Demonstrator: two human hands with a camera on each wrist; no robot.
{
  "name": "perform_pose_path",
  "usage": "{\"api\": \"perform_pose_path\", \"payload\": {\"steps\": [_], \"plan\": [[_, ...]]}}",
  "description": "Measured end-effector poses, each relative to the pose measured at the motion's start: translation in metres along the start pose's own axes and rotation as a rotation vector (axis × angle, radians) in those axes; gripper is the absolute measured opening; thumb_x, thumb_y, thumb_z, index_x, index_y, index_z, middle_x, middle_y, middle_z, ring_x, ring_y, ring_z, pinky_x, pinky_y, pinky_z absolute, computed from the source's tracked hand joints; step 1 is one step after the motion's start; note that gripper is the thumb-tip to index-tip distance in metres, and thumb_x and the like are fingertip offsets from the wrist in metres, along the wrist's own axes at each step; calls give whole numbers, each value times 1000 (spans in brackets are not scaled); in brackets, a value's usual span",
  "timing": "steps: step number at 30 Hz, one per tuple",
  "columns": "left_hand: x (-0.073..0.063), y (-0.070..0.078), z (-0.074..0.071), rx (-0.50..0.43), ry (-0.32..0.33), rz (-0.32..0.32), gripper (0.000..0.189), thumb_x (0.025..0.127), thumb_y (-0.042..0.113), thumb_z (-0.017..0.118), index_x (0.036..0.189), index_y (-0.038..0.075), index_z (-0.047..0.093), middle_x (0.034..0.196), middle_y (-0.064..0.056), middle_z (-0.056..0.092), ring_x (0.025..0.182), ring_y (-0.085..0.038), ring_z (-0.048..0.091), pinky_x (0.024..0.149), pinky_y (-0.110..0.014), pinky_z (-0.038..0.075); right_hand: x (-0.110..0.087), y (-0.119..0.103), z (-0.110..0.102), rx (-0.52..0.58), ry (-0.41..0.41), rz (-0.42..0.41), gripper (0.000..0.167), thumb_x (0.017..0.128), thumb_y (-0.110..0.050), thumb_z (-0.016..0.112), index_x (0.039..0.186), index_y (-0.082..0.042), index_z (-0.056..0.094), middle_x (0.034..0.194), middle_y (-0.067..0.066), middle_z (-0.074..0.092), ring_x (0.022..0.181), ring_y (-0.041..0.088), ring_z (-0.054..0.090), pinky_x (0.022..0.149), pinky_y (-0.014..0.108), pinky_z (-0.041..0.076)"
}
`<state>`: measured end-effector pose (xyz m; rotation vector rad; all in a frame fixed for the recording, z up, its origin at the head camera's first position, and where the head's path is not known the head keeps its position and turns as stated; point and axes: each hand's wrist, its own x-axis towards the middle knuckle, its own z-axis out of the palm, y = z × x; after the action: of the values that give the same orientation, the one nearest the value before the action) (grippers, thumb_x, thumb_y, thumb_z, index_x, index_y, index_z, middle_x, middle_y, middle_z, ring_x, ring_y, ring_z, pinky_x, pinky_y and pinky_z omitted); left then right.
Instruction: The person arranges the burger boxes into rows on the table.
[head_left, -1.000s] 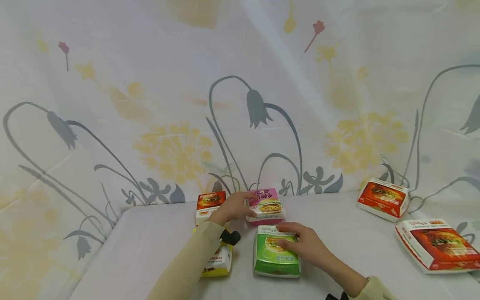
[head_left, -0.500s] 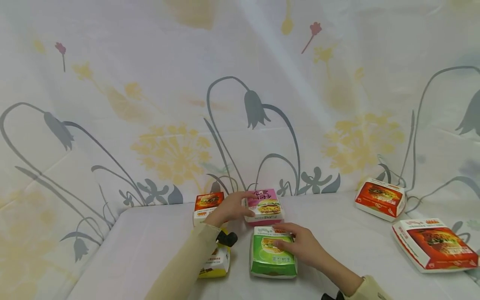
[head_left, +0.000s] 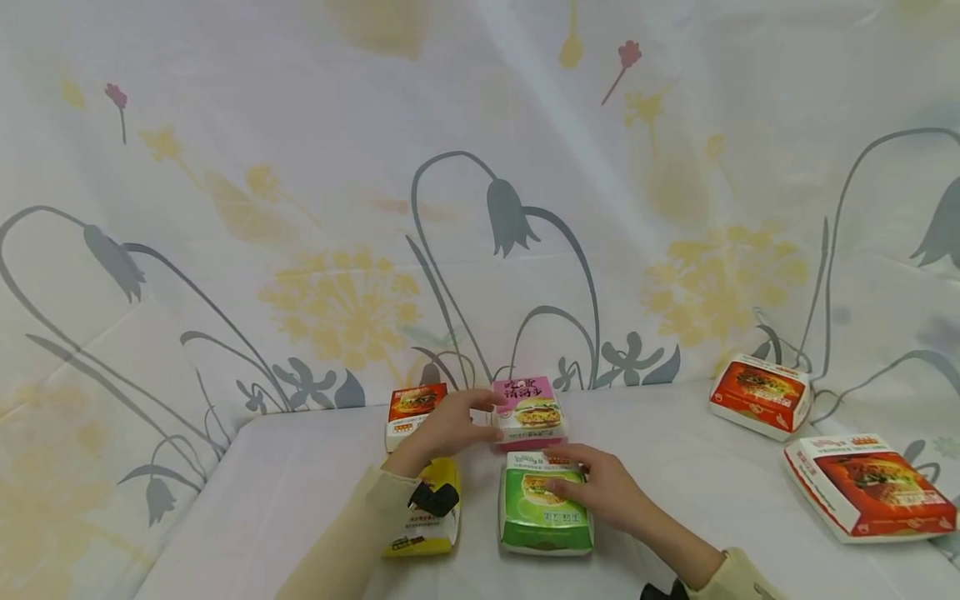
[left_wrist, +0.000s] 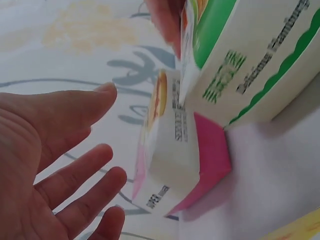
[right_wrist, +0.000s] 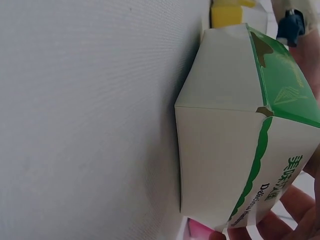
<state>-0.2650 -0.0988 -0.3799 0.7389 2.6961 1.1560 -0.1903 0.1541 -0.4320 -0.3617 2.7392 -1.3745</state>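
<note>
In the head view a pink burger box [head_left: 534, 414] lies near the back of the table. My left hand [head_left: 447, 427] is at its left side, fingers spread; in the left wrist view a gap separates them from the pink box. Directly in front of the pink box rests a green burger box [head_left: 544, 517] on the tabletop. My right hand [head_left: 609, 493] holds it by the far right corner, thumb on the lid. The right wrist view shows the fingers [right_wrist: 296, 204] curling around its far side.
A yellow burger box [head_left: 427, 533] is partly under my left sleeve, with a red burger box [head_left: 412, 408] behind it. Two more red boxes lie at the right, one smaller [head_left: 761, 396] and one larger [head_left: 873, 487]. A flower-printed cloth [head_left: 480, 275] hangs behind.
My left hand has come away from the pink box, moving slightly left and nearer. More of the pink lid and yellow box shows. My right hand stays on the green box.
</note>
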Motion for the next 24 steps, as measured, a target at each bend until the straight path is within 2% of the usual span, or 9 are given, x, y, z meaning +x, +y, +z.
{"api": "perform_pose_path", "payload": {"steps": [6, 10, 15, 18, 20, 24], "plan": [[-17, 7, 4, -56, -79, 76, 41, 88, 22, 78, 125, 10, 67, 123, -3, 66, 115, -27, 59, 96, -46, 48, -2, -3, -1, -1, -1, 15, 47, 87, -37, 77, 129, -19, 67, 136, 12, 59, 123, 35, 55, 98, 57, 46], [-30, 10, 10, -50, -123, 100, 40, 88, 24, 78, 125, 14, 68, 121, 1, 67, 115, -27, 59, 97, -46, 48, -1, -3, -1, -8, -3, 8, 47, 87, -37, 77, 129, -18, 67, 135, 12, 60, 122, 35, 55, 98, 56, 47], [-44, 14, 19, -57, -169, 96, 43, 85, 25, 81, 125, 22, 67, 126, 9, 62, 120, -23, 55, 97, -41, 48, -1, -3, -1, -9, 4, -15, 46, 87, -37, 77, 128, -17, 68, 135, 12, 60, 122, 35, 55, 98, 56, 47], [-50, 17, 24, -52, -188, 98, 47, 82, 25, 83, 126, 24, 66, 133, 11, 57, 126, -19, 49, 97, -37, 48, -1, -3, -2, -10, 7, -24, 46, 87, -38, 77, 127, -18, 68, 134, 11, 61, 122, 35, 55, 98, 55, 47], [-52, 19, 27, -34, -198, 94, 50, 81, 26, 85, 126, 25, 66, 137, 11, 54, 128, -18, 46, 98, -38, 47, -1, -3, -2, -4, 5, -28, 46, 87, -38, 76, 127, -18, 68, 135, 12, 60, 123, 35, 55, 98, 55, 47], [-54, 20, 33, 7, -219, 86, 54, 78, 28, 87, 127, 27, 65, 141, 10, 51, 134, -22, 39, 107, -47, 39, -1, -1, -1, 3, 3, -25, 45, 87, -39, 76, 127, -19, 68, 135, 12, 60, 124, 36, 54, 98, 56, 46]]}}
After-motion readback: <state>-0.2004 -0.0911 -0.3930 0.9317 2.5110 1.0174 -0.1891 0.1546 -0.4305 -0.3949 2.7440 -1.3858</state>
